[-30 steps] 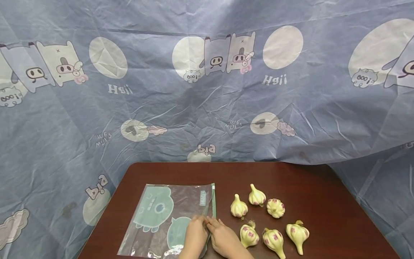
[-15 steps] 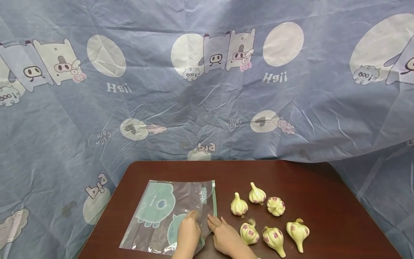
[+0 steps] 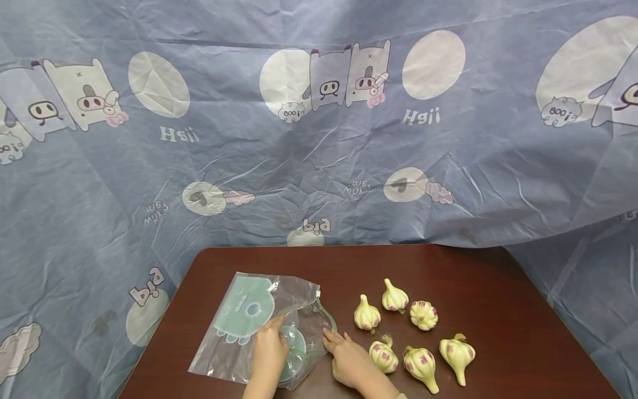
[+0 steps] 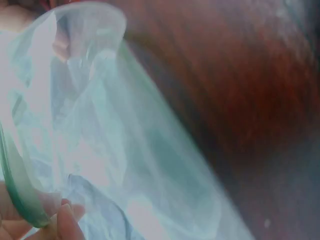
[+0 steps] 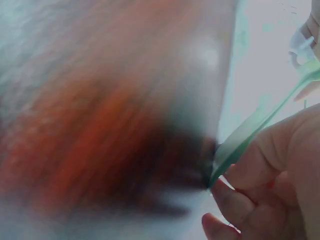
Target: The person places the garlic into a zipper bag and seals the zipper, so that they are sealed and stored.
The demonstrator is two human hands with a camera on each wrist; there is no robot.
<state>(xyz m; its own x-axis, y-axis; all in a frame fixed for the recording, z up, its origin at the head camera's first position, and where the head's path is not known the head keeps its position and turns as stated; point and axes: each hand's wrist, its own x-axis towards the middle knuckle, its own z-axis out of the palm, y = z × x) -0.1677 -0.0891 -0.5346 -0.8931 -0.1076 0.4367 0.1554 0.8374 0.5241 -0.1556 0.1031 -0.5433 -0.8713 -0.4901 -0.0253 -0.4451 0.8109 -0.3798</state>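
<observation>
A clear plastic zip bag [image 3: 224, 352] with mint-green cartoon prints lies on the table, its green-edged mouth facing right and spread apart. My left hand [image 3: 271, 349] pinches the upper layer at the mouth and holds it folded back to the left. On the opposite side, my right hand [image 3: 348, 359] pinches the other green edge between thumb and finger; the right wrist view shows this green strip [image 5: 245, 137] close up. Right of the hands lie several garlic bulbs [image 3: 367, 317], pale with purple patches, untouched. In the left wrist view the bag [image 4: 160, 165] looks blurred.
A dark red-brown table [image 3: 498, 310] carries everything. Behind it and at both sides hangs a blue-grey cloth [image 3: 319, 149] with cartoon prints. The nearest garlic bulb [image 3: 383, 356] sits close beside the right hand.
The hands were together at the bag's mouth. My left hand has since moved left, drawing the upper layer back and spreading the mouth. The right hand has barely moved; the garlic stays put.
</observation>
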